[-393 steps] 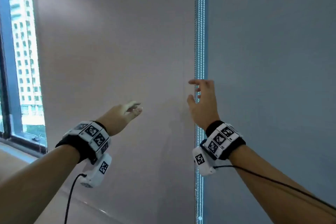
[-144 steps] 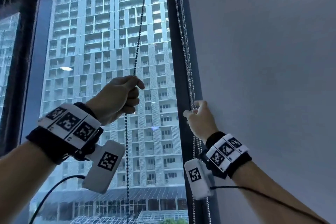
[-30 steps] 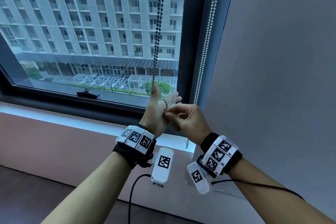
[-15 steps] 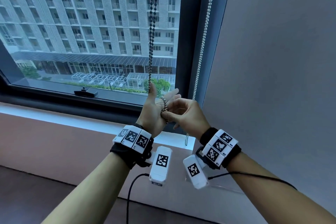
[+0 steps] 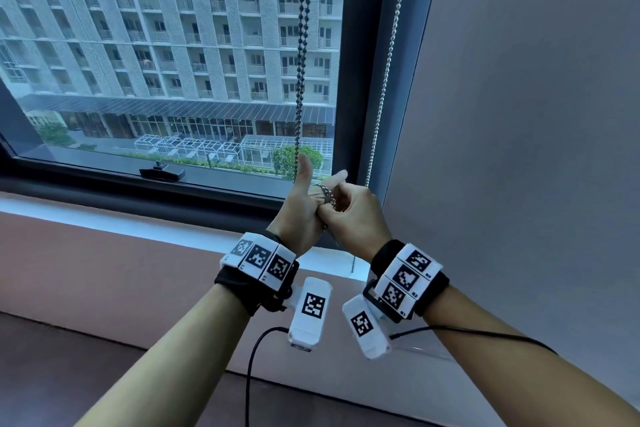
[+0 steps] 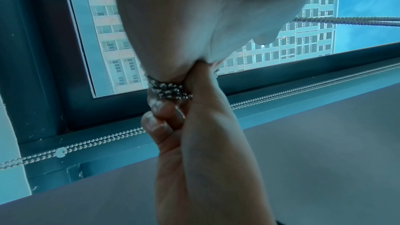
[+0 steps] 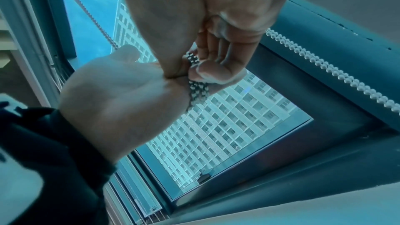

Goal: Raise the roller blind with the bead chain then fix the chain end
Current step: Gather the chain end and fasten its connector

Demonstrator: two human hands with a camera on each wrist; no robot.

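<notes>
On my left, the glass of the dark-framed window (image 5: 173, 80) is uncovered as far up as I can see, so I judge the raising done and the fixing step in hand. The dark metal bead chain (image 5: 300, 62) hangs as a doubled strand in front of that glass and comes down to my left hand (image 5: 299, 211). That hand stands with thumb up and fingers extended, and the chain's lower end is wound in several turns round those fingers (image 6: 164, 90), as the left wrist view shows. My right hand (image 5: 353, 215) presses against it, fingers curled, pinching the slack of the wound chain. Just right of the hands a second, silvery bead chain (image 5: 388, 80) hangs along the frame, untouched, beside the grey lowered roller blind (image 5: 519, 114).

Next I think I must tuck the loose end through the coil and ease the bundle off my fingers without unwinding it. I see no hook.
</notes>
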